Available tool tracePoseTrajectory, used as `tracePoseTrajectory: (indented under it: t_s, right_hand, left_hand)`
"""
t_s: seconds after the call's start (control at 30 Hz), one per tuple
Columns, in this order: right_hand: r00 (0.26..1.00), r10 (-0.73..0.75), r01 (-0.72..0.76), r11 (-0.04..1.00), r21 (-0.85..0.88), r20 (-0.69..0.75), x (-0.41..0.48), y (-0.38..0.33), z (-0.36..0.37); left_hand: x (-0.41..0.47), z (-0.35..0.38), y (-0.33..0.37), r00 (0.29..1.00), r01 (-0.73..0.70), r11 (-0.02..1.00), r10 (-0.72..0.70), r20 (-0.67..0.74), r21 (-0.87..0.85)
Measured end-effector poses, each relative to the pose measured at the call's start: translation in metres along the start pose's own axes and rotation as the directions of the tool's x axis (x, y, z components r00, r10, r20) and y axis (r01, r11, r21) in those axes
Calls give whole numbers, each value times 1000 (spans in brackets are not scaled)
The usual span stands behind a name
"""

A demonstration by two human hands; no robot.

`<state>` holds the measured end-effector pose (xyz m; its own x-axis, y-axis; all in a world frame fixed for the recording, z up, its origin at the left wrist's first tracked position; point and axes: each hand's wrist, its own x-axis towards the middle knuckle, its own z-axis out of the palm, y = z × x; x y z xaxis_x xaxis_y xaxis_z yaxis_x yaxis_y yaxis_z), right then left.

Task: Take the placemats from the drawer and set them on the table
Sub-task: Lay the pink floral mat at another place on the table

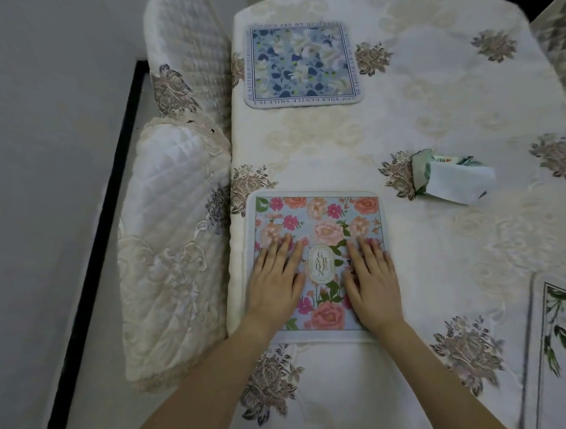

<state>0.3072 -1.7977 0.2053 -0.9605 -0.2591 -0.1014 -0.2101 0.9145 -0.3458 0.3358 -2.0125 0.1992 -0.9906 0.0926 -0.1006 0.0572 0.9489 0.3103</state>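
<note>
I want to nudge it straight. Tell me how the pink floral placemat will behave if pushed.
The pink floral placemat lies flat with crisp edges, so it is probably thin and semi-stiff. It may drag the tablecloth into wrinkles. With the left hand and right hand pressing flat, it should slide evenly.

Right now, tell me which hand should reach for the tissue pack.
Probably the right hand: it rests on the pink floral placemat nearest the tissue pack; the left hand would cross over.

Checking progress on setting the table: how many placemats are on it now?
3: blue placemat at the far left edge, pink placemat under both hands, green-leaf placemat cut off at right. More may lie outside view.
</note>
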Motion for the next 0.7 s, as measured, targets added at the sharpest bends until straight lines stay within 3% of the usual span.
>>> tracePoseTrajectory:
  t_s: [0.13,0.23,0.43,0.7]
  right_hand:
    - [999,-11,16,993,116,-45,35,-26,-12]
    - [995,-95,100,983,154,-39,81,-56,-12]
    - [988,-156,155,986,68,10,136,-72,11]
    - [966,-255,256,966,-24,42,135,-48,20]
  left_hand:
    - [24,-23,-6,998,21,995,-27,-54,-99]
    - [62,-39,-16,992,15,999,-20,-121,-46]
    - [115,-27,-32,999,-14,999,15,-30,35]
    - [113,-7,-46,995,-59,998,60,-78,22]
